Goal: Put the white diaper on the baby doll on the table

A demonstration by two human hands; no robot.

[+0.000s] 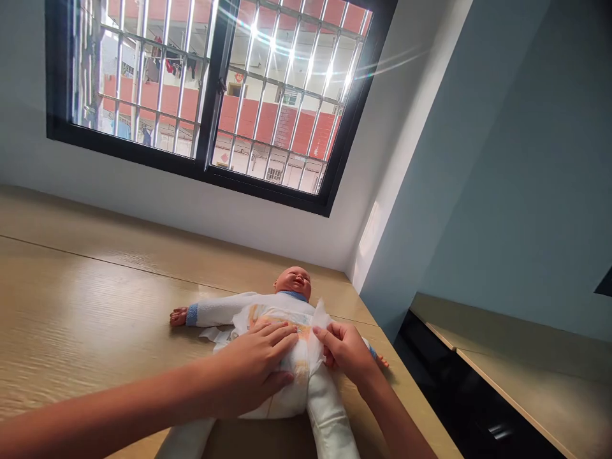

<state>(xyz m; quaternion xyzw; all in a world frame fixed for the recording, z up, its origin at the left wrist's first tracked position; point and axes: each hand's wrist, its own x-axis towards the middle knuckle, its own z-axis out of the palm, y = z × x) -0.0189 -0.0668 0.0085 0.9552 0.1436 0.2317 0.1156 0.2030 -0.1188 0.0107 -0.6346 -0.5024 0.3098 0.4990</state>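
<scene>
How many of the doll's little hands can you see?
2. One doll hand lies on the table at the left; the other peeks out behind the person's right hand.

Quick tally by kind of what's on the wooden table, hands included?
Baby doll: 1, lying on its back in a white suit
Diaper: 1, around the doll's waist
Hands: 2, left hand flat on the diaper front, right hand pinching the diaper's side tab
Total: 4, all on the wooden table
</scene>
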